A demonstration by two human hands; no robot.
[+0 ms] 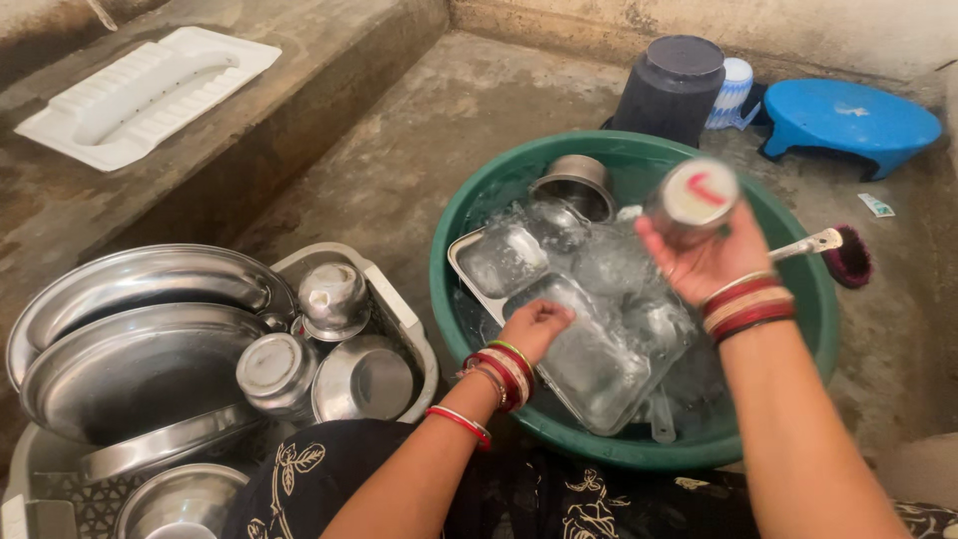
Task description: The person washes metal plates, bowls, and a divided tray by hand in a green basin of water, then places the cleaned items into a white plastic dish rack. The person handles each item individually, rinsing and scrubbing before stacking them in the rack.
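Here the right hand [711, 262] holds a blurry cup [692, 200] up over the green tub [798, 289]. The left hand [536, 326], fingers curled shut, dips into the soapy water, touching a steel tray [589, 364]. Clean steel plates [130, 349] sit nearby.

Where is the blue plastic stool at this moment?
In the head view, the blue plastic stool stands at the top right on the concrete floor, behind the green plastic tub, beside the dark bucket.

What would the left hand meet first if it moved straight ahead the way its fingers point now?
Probably the steel compartment tray in the green tub: the left hand is just over its edge, perhaps already touching it; depth is unclear.
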